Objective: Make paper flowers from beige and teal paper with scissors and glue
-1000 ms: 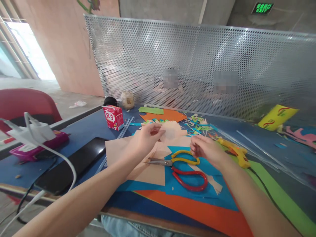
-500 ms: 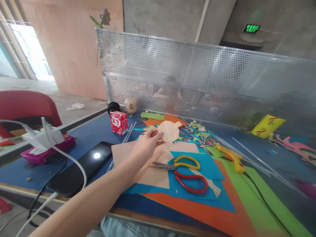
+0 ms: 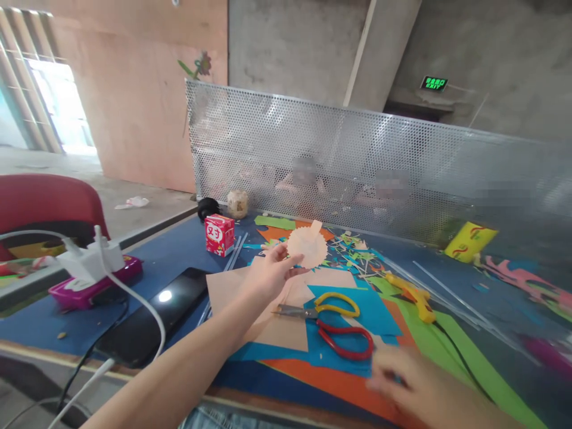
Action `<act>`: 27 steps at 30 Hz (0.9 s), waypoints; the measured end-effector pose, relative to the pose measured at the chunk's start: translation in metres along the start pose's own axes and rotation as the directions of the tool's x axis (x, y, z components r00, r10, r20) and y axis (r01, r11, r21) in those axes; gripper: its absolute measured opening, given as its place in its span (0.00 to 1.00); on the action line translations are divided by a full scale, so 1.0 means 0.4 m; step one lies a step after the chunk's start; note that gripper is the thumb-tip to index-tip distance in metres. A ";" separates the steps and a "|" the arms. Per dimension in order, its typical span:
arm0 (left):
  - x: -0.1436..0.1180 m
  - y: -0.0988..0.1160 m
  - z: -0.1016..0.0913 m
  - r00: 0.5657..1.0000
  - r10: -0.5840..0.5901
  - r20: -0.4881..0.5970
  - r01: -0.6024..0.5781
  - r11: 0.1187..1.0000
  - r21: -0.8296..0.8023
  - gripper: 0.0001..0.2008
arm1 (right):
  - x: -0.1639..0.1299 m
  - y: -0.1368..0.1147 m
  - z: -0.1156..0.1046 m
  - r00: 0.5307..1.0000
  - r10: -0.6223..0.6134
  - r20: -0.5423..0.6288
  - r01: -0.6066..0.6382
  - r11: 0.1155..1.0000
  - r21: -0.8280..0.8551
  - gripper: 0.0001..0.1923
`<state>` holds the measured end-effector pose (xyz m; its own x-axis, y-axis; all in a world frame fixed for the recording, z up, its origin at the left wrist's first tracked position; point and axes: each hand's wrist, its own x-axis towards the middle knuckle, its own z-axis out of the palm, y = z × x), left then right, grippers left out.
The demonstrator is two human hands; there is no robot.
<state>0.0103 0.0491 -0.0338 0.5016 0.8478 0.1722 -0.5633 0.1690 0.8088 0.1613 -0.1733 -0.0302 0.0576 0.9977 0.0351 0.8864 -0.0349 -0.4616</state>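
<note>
My left hand [image 3: 281, 268] pinches the lower left edge of a pale peach paper disc [image 3: 308, 249] with a zigzag rim and a small tab on top, held up over the table. Scissors [image 3: 319, 313] with one yellow and one red handle lie open on peach paper [image 3: 263, 330] and blue paper [image 3: 373, 307], just below that hand. To the lower right, my right hand [image 3: 402, 378] is smeared by motion close to the red handle, above orange paper. Its fingers are too blurred to show whether they hold anything.
A yellow glue gun [image 3: 413, 297] with a black cord lies on the right. Paper scraps [image 3: 357, 253] lie behind it. A phone [image 3: 152, 319], a power strip [image 3: 96, 283] and a red box [image 3: 219, 235] stand left. A perforated metal screen [image 3: 330, 155] borders the back; people are behind it.
My right hand has come into view at the lower right. The left hand still holds the disc, now turned so its tab points up. The view has tilted upward a little.
</note>
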 end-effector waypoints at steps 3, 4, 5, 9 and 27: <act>-0.001 0.001 -0.001 0.999 -0.010 0.033 0.009 0.999 0.033 0.16 | 0.154 -0.044 -0.050 0.985 -0.029 -0.168 0.036 0.999 0.038 0.03; -0.003 0.001 -0.002 0.999 -0.006 0.054 0.002 0.998 0.068 0.15 | 0.202 -0.053 -0.061 0.965 -0.012 -0.263 0.035 0.996 0.083 0.06; -0.005 0.001 -0.003 0.998 0.008 0.070 -0.016 0.992 0.125 0.15 | 0.246 -0.058 -0.067 0.936 0.010 -0.352 0.041 0.989 0.138 0.11; -0.025 0.015 -0.008 0.980 0.170 0.103 -0.199 0.822 0.534 0.09 | 0.358 -0.062 -0.052 0.863 0.088 -0.498 0.034 0.973 0.230 0.20; 0.007 -0.003 -0.038 0.552 0.504 0.664 -0.663 -0.218 0.716 0.10 | 0.375 -0.019 -0.004 0.948 0.293 -0.123 -0.051 0.523 0.851 0.23</act>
<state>0.0025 0.0588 -0.0429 0.4293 0.2192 0.8762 0.2604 -0.9590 0.1123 0.1640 -0.0233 -0.0199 0.3706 0.9288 0.0067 0.0694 -0.0205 -0.9974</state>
